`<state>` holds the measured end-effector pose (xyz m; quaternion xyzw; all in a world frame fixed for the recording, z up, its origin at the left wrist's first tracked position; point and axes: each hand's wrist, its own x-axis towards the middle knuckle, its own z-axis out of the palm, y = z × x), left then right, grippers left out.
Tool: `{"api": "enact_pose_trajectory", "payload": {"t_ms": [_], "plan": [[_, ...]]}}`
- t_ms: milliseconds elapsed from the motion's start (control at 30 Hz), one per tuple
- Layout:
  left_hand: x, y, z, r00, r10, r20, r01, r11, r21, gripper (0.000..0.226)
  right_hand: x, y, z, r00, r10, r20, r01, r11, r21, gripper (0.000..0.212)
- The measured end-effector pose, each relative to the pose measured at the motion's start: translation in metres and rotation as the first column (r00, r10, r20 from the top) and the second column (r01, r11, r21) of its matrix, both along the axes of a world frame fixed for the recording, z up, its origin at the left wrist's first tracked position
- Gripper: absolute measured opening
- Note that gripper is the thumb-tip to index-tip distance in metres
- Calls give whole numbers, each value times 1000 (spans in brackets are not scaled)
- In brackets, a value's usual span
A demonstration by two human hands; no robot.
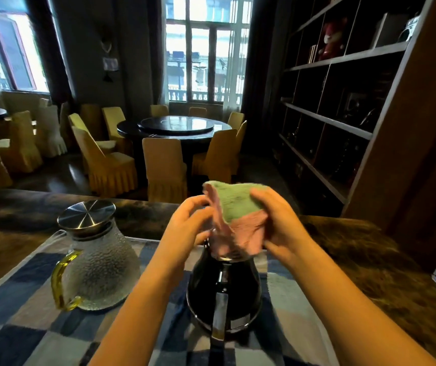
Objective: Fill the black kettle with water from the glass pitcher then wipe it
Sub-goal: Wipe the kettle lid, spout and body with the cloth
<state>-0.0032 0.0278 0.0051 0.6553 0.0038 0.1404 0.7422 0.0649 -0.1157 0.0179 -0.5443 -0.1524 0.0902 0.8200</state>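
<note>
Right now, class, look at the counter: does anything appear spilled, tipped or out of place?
Nothing stands out. The glass pitcher stands upright with its lid on, the black kettle is upright, and no spill shows on the checked cloth.

Counts: 1 black kettle, 1 glass pitcher with 1 metal lid, 1 pink-and-green cloth, 1 checked mat on the counter. 2 hands were in view: left hand, right hand.
</note>
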Motion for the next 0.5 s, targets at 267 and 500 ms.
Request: {"api": "enact_pose_trajectory", "payload": {"t_ms": [267, 500], "plan": [[10, -38, -45, 983, 175, 46, -143, 595, 791, 76, 13, -49, -50, 840, -480, 253, 520, 845, -124, 16], [13, -45, -57, 956, 290, 53, -221, 587, 779, 75, -24, -21, -140, 981, -160, 114, 182, 959, -219, 31]]}}
